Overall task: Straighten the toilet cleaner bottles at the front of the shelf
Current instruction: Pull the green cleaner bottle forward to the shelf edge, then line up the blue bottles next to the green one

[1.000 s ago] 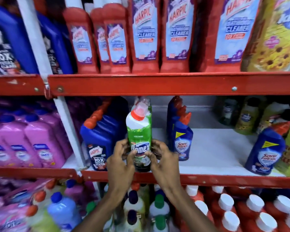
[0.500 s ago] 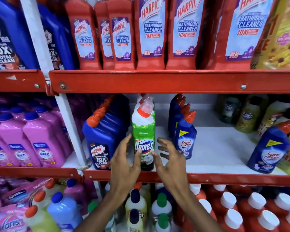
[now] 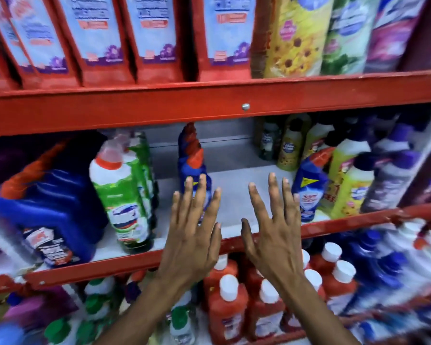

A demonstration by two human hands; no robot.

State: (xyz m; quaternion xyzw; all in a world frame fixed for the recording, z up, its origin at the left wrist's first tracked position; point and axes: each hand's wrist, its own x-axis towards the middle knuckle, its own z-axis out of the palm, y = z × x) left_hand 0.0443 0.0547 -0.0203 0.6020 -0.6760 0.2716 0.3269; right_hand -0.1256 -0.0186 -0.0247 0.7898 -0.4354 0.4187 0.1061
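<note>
A green and white Domex bottle (image 3: 125, 195) stands upright at the front of the middle shelf (image 3: 234, 195), left of my hands. My left hand (image 3: 193, 230) is open with fingers spread, in front of a blue Sani Fresh bottle (image 3: 193, 165) and partly hiding it. Fingers also spread, my right hand (image 3: 275, 227) is open over the bare white shelf surface. Its fingertips come close to a second blue Sani Fresh bottle (image 3: 309, 188) at the right. Neither hand holds anything.
Big blue Harpic bottles (image 3: 52, 210) stand at the left of the shelf, yellow and purple bottles (image 3: 351, 185) at the right. A red shelf beam (image 3: 209, 108) runs above, red bathroom cleaner bottles (image 3: 102, 38) on top. Red white-capped bottles (image 3: 229, 307) fill the shelf below.
Both hands have let go of the Domex bottle and moved right, fingers spreading. The view has swung right, so the Domex bottle now sits left of my hands.
</note>
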